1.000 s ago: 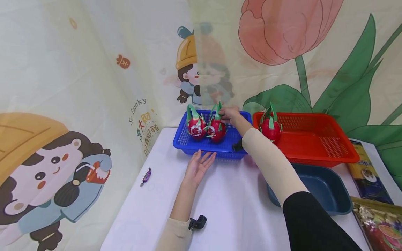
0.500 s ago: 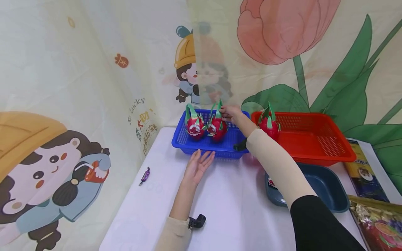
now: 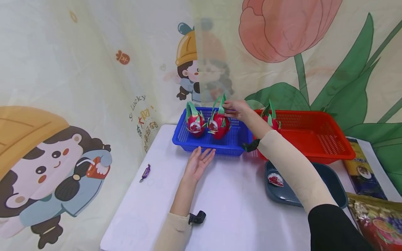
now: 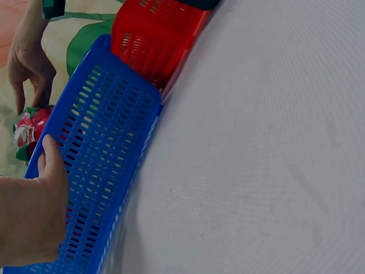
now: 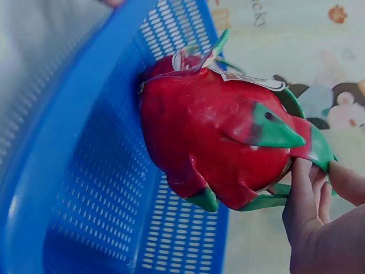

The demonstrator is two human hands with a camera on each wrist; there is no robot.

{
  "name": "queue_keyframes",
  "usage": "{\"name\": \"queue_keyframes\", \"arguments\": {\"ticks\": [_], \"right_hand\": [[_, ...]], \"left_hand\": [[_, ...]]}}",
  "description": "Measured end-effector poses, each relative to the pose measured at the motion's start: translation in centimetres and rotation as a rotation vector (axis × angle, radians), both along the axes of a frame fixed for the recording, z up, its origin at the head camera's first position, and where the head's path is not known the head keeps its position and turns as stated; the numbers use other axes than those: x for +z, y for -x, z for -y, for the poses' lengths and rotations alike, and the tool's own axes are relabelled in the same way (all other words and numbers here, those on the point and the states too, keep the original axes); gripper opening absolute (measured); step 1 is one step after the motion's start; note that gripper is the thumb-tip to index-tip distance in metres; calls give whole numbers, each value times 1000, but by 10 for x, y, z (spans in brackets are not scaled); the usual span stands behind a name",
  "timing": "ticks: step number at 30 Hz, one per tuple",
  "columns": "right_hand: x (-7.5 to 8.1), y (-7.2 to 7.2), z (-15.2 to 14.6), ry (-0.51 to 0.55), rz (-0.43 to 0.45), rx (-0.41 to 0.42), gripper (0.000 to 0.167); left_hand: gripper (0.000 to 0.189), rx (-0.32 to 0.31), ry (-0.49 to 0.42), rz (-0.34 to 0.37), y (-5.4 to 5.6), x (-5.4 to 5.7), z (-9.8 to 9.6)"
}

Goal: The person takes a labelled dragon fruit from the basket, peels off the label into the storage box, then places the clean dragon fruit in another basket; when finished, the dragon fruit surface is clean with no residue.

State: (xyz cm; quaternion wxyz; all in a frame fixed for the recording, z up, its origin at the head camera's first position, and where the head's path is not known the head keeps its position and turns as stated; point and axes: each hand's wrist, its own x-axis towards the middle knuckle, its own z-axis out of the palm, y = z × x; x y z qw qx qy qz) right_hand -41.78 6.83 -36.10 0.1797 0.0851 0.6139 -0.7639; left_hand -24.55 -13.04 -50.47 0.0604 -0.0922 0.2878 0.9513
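My right hand [image 3: 237, 109] pinches the green leaves atop a red dragon fruit [image 3: 220, 126], which has a round label. In the right wrist view, thumb and fingers of the right hand [image 5: 319, 211] close on the leafy end of this dragon fruit [image 5: 211, 134], tilted over the blue basket. A second labelled dragon fruit [image 3: 195, 123] sits to its left in the blue basket [image 3: 243, 130]. My left hand [image 3: 196, 167], palm up with fingers extended, is at the basket's front edge. In the left wrist view, the left hand [image 4: 34, 211] touches the rim of the blue basket [image 4: 108, 142].
Right of the blue basket stands a red basket [image 3: 314, 137], with another dragon fruit [image 3: 272, 122] at its left end. In front is a dark teal basin [image 3: 337, 186] bearing a round label. Two packets [image 3: 365, 170] lie far right; a purple wrapped candy [image 3: 145, 173] lies left.
The held dragon fruit has risen slightly and shifted right with my right hand. My right forearm has swung right, uncovering the label on the teal basin. My left hand has stayed in place.
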Motion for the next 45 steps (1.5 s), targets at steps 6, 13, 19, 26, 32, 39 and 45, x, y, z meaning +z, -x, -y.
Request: {"name": "queue_keyframes", "arguments": {"ticks": [6, 13, 19, 26, 32, 39, 45], "right_hand": [[8, -18, -6, 9, -26, -2, 49], [18, -41, -14, 8, -39, 8, 50], [26, -65, -27, -30, -48, 27, 51], [30, -90, -46, -25, -74, 65, 53], [27, -111, -57, -49, -80, 92, 52], [16, -132, -70, -81, -87, 142, 53], [3, -148, -79, -66, -75, 172, 53]], "left_hand": [[53, -1, 6, 1, 0, 0, -1], [52, -2, -1, 2, 2, -3, -1], [49, -3, 23, 0, 3, -2, -2], [47, 0, 47, -19, 5, -1, -2], [55, -6, 37, -27, 6, -3, 0], [50, -4, 24, -17, 6, -2, 0], [42, -3, 30, -8, 5, -2, -1]]}}
